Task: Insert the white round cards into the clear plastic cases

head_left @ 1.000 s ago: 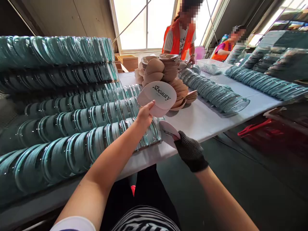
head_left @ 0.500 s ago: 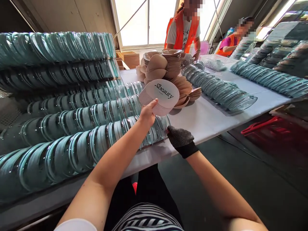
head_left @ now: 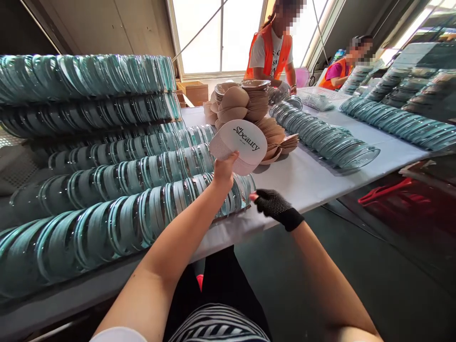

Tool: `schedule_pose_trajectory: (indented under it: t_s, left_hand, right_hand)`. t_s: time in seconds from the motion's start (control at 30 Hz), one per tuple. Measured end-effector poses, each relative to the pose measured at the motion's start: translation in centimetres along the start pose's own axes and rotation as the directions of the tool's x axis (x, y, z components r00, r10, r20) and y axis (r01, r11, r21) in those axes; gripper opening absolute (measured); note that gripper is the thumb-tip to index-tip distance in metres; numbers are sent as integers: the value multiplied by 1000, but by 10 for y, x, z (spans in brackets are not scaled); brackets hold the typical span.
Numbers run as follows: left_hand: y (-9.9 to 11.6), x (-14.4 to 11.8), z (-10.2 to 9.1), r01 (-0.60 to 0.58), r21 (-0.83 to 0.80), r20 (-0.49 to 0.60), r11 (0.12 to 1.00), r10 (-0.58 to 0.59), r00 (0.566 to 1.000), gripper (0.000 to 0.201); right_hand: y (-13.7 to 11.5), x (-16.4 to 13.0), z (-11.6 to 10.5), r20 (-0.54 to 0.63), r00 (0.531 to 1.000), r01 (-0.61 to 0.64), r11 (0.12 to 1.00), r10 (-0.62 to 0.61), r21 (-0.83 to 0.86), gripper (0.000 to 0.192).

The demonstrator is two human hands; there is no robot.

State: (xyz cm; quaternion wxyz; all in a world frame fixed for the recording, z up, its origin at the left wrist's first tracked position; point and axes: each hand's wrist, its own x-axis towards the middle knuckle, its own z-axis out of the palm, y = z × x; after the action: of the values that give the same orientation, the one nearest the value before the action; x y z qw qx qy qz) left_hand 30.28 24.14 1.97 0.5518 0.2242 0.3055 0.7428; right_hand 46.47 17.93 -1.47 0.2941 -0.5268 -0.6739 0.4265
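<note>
White table (head_left: 313,180): left hand (head_left: 224,172) pinches beauty card (head_left: 239,145); gloved right hand (head_left: 272,205) just below, empty, fingers curled.

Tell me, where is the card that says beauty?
In the head view, the card is near the middle, held up by the left hand, above the nearest row of clear lids.

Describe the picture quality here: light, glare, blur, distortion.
Head view: the window is blown out white, backlighting the person in the orange vest; lens distortion bows the rows of clear lids and stretches the forearms; the left hand and its printed card are sharp, lettering readable; the gloved right hand is slightly soft; highlights glint on lid rims.
</note>
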Motion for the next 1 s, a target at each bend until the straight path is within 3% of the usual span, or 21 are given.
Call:
schedule_pose_trajectory:
  t_s: [0.03, 0.1, 0.13, 0.17, 0.23, 0.37, 0.4, 0.47, 0.5, 0.57, 0.6, 0.63, 0.67, 0.73, 0.77, 0.87, 1.0]
  left_hand:
    - [0, 0, 0, -2, 11, -6, 1000, 2, 1000, 34]
    - [3, -4, 0, -16, 16, 1, 1000, 16, 1000, 37]
    - [5, -7, 0, -32, 8, 16, 999, 32, 999, 39]
    - [8, -11, -1, -54, -4, 35, 999, 54, 998, 40]
    - [15, -21, -4, -92, -10, 45, 996, 92, 995, 39]
    - [26, -39, -16, -88, 98, -58, 991, 94, 994, 28]
    - [28, -43, -20, -74, 114, -57, 991, 81, 995, 27]
    - [32, -48, -26, -57, 93, 23, 994, 55, 998, 30]
    - [34, -48, -29, -57, 70, 71, 996, 52, 996, 34]
    - [39, -45, -32, -70, 21, 99, 997, 68, 993, 40]
    - [42, -41, -33, -83, -2, 75, 997, 82, 994, 41]
    - [44, -36, -34, -92, -24, 37, 996, 92, 995, 41]
    - [46, -30, -35, -89, -44, -4, 995, 89, 996, 40]
    - [49, -19, -36, -66, -86, -51, 994, 62, 997, 38]
    - [49, -15, -37, -49, -99, -64, 994, 43, 997, 38]
    - [48, -9, -42, -6, -123, -70, 992, -3, 998, 38]
    - [47, -11, -47, 5, -159, -64, 987, -15, 998, 42]
  right_hand:
    - [-5, 10, -11, -163, 985, 50, 998, -56, -42, 48]
    - [-17, 32, -29, -445, 876, 132, 981, -184, -145, 50]
    - [-24, 42, -34, -522, 817, 145, 963, -245, -225, 54]
    - [-32, 49, -36, -554, 777, 140, 939, -300, -313, 60]
    - [-47, 55, -29, -522, 757, 126, 873, -391, -471, 67]
    - [-69, 36, 10, -446, 627, 191, 681, -639, -707, 65]
    - [-72, 31, 19, -437, 617, 192, 664, -654, -723, 62]
    - [-74, 20, 27, -515, 621, 142, 731, -591, -667, 54]
    - [-72, 13, 27, -606, 595, 91, 794, -528, -601, 53]
    - [-64, -9, 23, -788, 469, -33, 884, -399, -467, 57]
    - [-57, -24, 20, -826, 424, -94, 889, -372, -448, 58]
    - [-49, -41, 20, -825, 421, -139, 872, -377, -469, 57]
    - [-40, -60, 21, -779, 478, -179, 823, -406, -539, 54]
    - [-22, -94, 30, -574, 681, -116, 706, -456, -699, 43]
    - [-16, -106, 36, -472, 750, -64, 659, -464, -749, 39]
    - [-10, -110, 56, -333, 846, -23, 595, -417, -804, 37]
    - [-24, -64, 74, -243, 951, -113, 516, -193, -849, 39]
